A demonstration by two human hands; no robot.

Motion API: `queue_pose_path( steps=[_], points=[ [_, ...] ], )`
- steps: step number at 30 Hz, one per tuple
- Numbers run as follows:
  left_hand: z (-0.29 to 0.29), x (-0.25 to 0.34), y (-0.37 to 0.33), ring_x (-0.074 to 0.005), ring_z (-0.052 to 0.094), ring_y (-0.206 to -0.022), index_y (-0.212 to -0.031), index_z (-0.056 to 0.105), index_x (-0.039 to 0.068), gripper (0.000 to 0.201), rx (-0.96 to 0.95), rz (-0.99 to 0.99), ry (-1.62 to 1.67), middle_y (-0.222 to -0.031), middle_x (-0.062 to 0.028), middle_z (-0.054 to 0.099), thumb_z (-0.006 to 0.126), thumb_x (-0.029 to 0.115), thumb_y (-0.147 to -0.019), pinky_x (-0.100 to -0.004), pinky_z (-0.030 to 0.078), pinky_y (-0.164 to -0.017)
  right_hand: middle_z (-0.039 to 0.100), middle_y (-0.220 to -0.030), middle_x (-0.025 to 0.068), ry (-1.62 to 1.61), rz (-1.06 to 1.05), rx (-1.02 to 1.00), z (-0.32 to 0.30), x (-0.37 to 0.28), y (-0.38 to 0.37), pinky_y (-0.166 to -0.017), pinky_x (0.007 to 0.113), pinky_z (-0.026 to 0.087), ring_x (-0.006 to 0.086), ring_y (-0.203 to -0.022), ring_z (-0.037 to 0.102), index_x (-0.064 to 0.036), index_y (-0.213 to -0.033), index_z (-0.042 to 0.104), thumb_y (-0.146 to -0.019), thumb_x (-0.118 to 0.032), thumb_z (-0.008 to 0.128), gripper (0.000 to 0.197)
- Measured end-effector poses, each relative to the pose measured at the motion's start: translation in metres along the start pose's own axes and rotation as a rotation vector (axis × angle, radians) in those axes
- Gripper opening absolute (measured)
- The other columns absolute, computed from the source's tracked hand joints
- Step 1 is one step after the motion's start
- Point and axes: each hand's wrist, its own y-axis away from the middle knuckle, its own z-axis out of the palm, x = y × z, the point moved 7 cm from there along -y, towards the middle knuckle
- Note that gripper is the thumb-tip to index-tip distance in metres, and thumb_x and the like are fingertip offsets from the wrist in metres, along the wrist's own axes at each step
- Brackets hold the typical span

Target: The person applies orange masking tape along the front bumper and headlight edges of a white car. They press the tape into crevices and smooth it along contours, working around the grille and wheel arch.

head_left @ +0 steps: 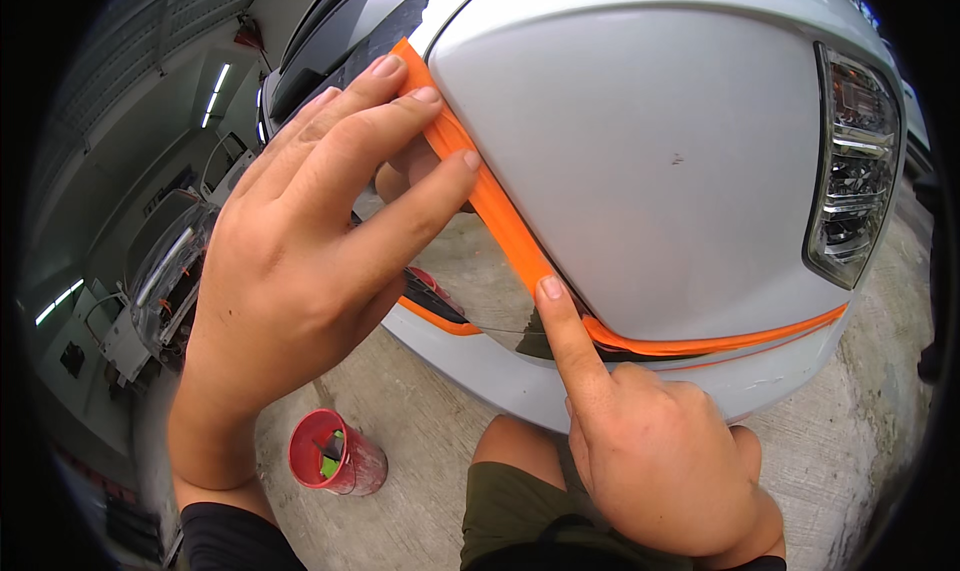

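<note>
A white car body panel (640, 161) fills the upper middle of the view, edged with a strip of orange tape (505, 226) that curves down and then right along its lower seam. My left hand (300, 241) lies flat with its fingertips pressing the upper part of the tape. My right hand (640, 441) points its index finger onto the tape at the bend, the other fingers curled in. Neither hand holds anything loose.
A headlight (855, 181) sits at the right of the panel. A red cup (330, 456) with small tools stands on the concrete floor (430, 441) below. My knee in olive shorts (515, 501) is at the bottom. Another vehicle's lamp (170, 271) is at left.
</note>
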Motion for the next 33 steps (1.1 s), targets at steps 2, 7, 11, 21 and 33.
queue_pose_path(
  steps=[2, 7, 11, 21, 33],
  points=[
    [0.000, 0.001, 0.001, -0.0396, 0.059, -0.147, -0.124, 0.083, 0.015, 0.059, -0.004, -0.018, 0.002, -0.146, -0.0153, 0.068, 0.073, -0.011, -0.072, -0.0533, 0.053, -0.118, 0.059, -0.065, 0.0099, 0.049, -0.016, 0.015, -0.004, -0.001, 0.002, -0.050, 0.046, 0.055, 0.0292, -0.050, 0.062, -0.0012, -0.170, 0.038, -0.090, -0.006, 0.072, 0.087],
    [0.002, 0.001, 0.002, -0.0394, 0.059, -0.147, -0.125, 0.083, 0.016, 0.063, 0.011, -0.025, 0.023, -0.145, -0.0146, 0.068, 0.072, -0.014, -0.071, -0.0528, 0.054, -0.118, 0.061, -0.067, 0.0126, 0.004, -0.013, 0.022, -0.002, 0.004, -0.007, -0.053, 0.047, 0.055, 0.0314, -0.054, 0.064, -0.0005, -0.171, 0.036, -0.091, -0.004, 0.068, 0.086],
    [0.003, 0.001, 0.002, -0.0392, 0.060, -0.146, -0.124, 0.083, 0.016, 0.062, 0.053, -0.030, 0.032, -0.143, -0.0142, 0.068, 0.072, -0.014, -0.071, -0.0526, 0.055, -0.117, 0.063, -0.069, 0.0146, 0.034, -0.010, 0.009, -0.001, 0.005, -0.010, -0.056, 0.047, 0.056, 0.0332, -0.058, 0.066, -0.0001, -0.171, 0.033, -0.092, -0.003, 0.067, 0.086],
    [0.002, 0.009, -0.012, -0.0339, 0.061, -0.127, -0.111, 0.078, 0.016, 0.051, 0.062, -0.035, -0.006, -0.121, -0.0082, 0.063, 0.076, -0.006, -0.065, -0.0487, 0.056, -0.102, 0.063, -0.070, 0.0157, -0.023, -0.031, 0.012, -0.002, 0.005, -0.010, -0.060, 0.048, 0.056, 0.0337, -0.060, 0.067, 0.0025, -0.170, 0.033, -0.094, -0.003, 0.067, 0.084],
    [0.020, 0.038, 0.004, -0.0262, 0.051, -0.114, -0.114, 0.079, 0.027, 0.054, -0.050, -0.017, 0.060, -0.109, -0.0011, 0.054, 0.081, 0.003, -0.066, -0.0432, 0.040, -0.100, 0.072, -0.089, 0.0224, -0.178, -0.037, 0.037, 0.010, 0.020, -0.010, -0.072, 0.051, 0.059, 0.0412, -0.078, 0.073, 0.0024, -0.169, 0.036, -0.095, -0.003, 0.066, 0.079]
  ],
)
